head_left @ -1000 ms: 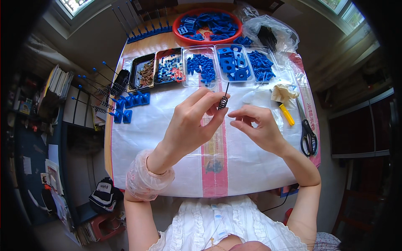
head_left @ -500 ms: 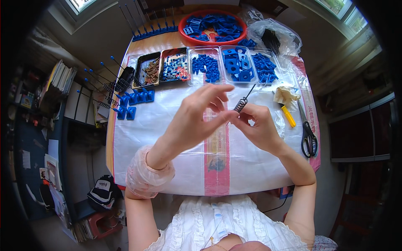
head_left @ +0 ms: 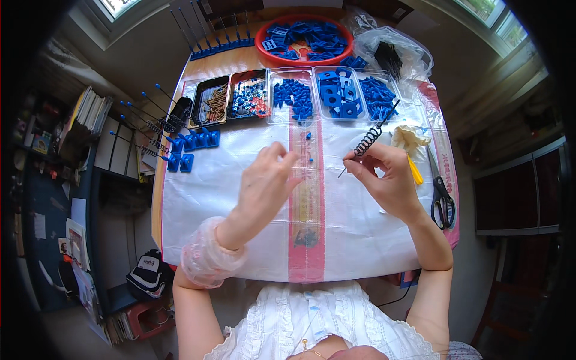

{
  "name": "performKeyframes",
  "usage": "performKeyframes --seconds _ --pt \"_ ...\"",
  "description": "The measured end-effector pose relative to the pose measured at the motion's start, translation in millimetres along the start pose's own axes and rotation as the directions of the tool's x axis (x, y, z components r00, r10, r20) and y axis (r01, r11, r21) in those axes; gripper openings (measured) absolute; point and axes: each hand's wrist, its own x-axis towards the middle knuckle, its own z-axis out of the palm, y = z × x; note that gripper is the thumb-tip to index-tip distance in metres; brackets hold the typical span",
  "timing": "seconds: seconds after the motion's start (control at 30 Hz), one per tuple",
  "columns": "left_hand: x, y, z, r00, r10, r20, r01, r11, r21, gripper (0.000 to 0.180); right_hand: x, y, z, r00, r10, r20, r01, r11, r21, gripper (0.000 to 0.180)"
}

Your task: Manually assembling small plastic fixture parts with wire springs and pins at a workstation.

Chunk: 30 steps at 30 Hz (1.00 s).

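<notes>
My right hand (head_left: 389, 180) is closed in a pinch on a black wire spring (head_left: 367, 141). Its coiled middle slants up toward the right, and a straight wire end sticks out at each side. Over the left half of the table hovers my left hand (head_left: 267, 183), slightly blurred, thumb and fingers apart with nothing visible between them. Two small blue plastic pieces lie between the hands on the sheet: a larger one (head_left: 308, 136) near the trays and a tiny one (head_left: 311, 160) closer to me.
Across the back stand trays of screws (head_left: 217, 105), nuts (head_left: 249, 99) and blue parts (head_left: 294, 99). Behind them sits a red basin (head_left: 259, 51). Blue bases with springs (head_left: 195, 139) are at left; scissors (head_left: 443, 204) and a yellow-handled tool (head_left: 415, 171) at right.
My hands have moved apart, the left one back toward me and to the left. The spring stays in my right hand, now more fully exposed. The two small blue pieces have come into view.
</notes>
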Motion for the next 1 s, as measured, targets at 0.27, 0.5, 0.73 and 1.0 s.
performKeyframes --seconds 0.27,0.5,0.73,1.0 --pt "-14 -51 5 0.971 -0.188 0.149 0.225 0.931 -0.289 0.020 4 -3 2 1.000 -0.020 0.024 0.021 0.999 -0.050 0.009" --pt "-5 -63 11 0.983 -0.170 0.070 0.182 0.948 -0.261 0.019 3 -3 2 1.000 -0.011 0.021 0.012 0.999 -0.045 0.008" --pt "0 -28 13 0.999 0.021 -0.028 -0.022 0.999 -0.024 0.019 4 -3 6 1.000 -0.009 0.016 0.010 0.999 -0.043 0.008" --pt "18 -9 52 0.988 0.119 0.100 -0.129 0.987 0.100 0.013 3 -1 6 1.000 -0.007 0.018 0.008 0.999 -0.042 0.009"
